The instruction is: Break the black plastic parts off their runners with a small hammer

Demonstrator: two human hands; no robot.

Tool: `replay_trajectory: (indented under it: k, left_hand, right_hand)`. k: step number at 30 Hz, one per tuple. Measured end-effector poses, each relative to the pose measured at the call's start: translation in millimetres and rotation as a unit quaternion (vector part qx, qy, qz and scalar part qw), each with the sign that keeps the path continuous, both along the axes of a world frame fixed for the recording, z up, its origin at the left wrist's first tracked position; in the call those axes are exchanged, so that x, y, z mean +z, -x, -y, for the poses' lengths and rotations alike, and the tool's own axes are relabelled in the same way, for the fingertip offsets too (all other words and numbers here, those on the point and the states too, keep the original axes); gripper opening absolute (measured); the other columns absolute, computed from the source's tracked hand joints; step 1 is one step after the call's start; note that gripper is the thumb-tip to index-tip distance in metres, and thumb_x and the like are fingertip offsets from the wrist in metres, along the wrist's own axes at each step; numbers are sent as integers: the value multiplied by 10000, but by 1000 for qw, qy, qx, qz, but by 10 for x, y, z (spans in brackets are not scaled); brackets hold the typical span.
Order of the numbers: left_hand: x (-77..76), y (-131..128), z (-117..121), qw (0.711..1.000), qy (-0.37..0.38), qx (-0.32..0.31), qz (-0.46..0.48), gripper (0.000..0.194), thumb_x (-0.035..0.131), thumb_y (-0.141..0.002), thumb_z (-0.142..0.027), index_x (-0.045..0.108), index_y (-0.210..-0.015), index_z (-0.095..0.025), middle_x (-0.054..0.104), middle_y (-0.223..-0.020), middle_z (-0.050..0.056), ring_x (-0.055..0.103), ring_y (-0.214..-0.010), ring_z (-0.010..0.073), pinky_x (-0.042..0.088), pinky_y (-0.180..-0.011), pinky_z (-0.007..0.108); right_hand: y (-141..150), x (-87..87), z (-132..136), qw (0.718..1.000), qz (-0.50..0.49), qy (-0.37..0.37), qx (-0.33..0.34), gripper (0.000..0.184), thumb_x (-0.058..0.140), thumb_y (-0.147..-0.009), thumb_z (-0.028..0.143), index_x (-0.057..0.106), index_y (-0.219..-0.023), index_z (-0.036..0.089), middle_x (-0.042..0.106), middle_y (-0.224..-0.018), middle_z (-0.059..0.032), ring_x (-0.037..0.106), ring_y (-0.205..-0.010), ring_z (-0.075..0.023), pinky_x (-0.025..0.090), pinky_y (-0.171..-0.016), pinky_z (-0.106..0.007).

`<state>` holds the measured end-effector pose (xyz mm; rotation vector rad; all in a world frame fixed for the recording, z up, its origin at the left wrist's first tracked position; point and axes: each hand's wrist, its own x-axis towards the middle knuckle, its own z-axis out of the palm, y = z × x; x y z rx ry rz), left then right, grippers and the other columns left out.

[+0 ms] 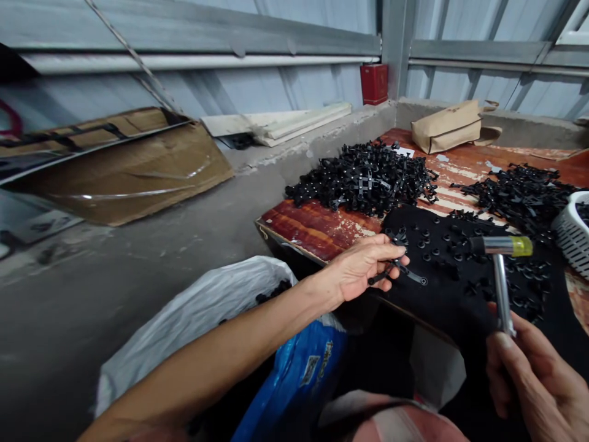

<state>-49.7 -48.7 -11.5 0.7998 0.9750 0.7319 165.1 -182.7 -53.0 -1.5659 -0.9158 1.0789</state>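
My left hand (365, 265) is closed in a pinch on a small black plastic part (399, 269) at the near edge of a black cloth (460, 294) dotted with small black pieces. My right hand (534, 374), low at the right, grips the metal handle of a small hammer (502, 270). The hammer's head, yellow at one end, hangs above the cloth to the right of the left hand.
A worn red table (322, 230) carries two heaps of black plastic parts (368, 178) (519, 193), a white basket (573, 230) and a brown paper bag (448, 126). Below the table stand a white sack (193, 319) and a blue bag (294, 374). Cardboard (129, 166) leans at the left.
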Motion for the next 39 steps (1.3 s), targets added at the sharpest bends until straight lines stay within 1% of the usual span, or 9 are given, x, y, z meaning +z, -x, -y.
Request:
replay_trajectory:
  k: [9,13,15,20,25,30,32,35,39]
  left_hand:
    - [-133,-380,320,995,-8,21,94,236,699,-667,-246,503,-760,-152,563,-755,-9,545,-615,85,497,-592,247]
    - [-187,-154,369,990,-88,-105,-38,254,631,-746,-375,565,-774,-132,603,-784,35,578,-709,122,470,-653,256]
    - [-154,-5,363,963,-154,-153,-162,315,567,-793,-442,580,-760,-129,597,-716,33,567,-666,124,449,-628,254]
    - [27,126,290,887,-338,-41,-313,291,485,-851,-460,532,-840,-173,576,-753,-1,518,-639,109,397,-579,232]
    - [86,-16,194,814,-418,-189,-357,158,454,-892,-328,533,-891,-191,565,-741,-24,528,-688,116,408,-646,244]
    - [177,-23,169,715,-540,-157,-415,186,475,-885,-248,527,-1046,-170,598,-1055,81,537,-948,191,416,-853,358]
    - [238,-29,190,677,-593,-215,-379,181,460,-898,-216,560,-1043,-176,583,-1137,93,496,-1068,207,369,-938,375]
    - [274,-67,215,692,-561,-316,-325,125,483,-892,-206,607,-896,-193,646,-912,35,557,-925,173,394,-847,292]
    - [177,-95,138,783,-449,-260,-343,171,502,-864,-269,627,-781,-185,589,-653,-19,526,-625,118,361,-597,221]
  right_hand:
    - [310,76,-467,994,-36,-59,87,324,645,-811,469,461,-970,256,477,-532,98,408,-356,-85,355,-296,-184]
    - [289,95,-482,993,-68,-72,66,311,636,-816,473,449,-957,269,553,-676,73,424,-379,-68,360,-296,-176]
    - [244,107,-481,993,-74,-68,59,305,647,-812,460,461,-960,270,553,-660,73,416,-378,-66,361,-296,-171]
    - [226,110,-458,994,-71,-55,64,297,658,-808,445,470,-959,273,542,-649,76,430,-392,-70,375,-306,-170]
    - [250,107,-458,992,-48,-38,106,297,636,-822,463,477,-985,272,553,-648,68,405,-378,-63,352,-307,-165]
    - [226,201,-491,989,-31,-34,141,310,612,-825,494,476,-958,249,527,-667,62,390,-392,-55,330,-311,-159]
    - [237,237,-513,986,-24,-37,158,296,604,-833,487,476,-947,245,480,-614,81,374,-378,-56,318,-308,-159]
    - [268,245,-555,982,-11,-50,180,278,576,-854,482,474,-967,250,456,-598,88,363,-371,-59,315,-311,-170]
    - [238,180,-551,983,43,-70,162,253,553,-877,466,510,-994,246,495,-659,55,406,-432,-76,346,-354,-186]
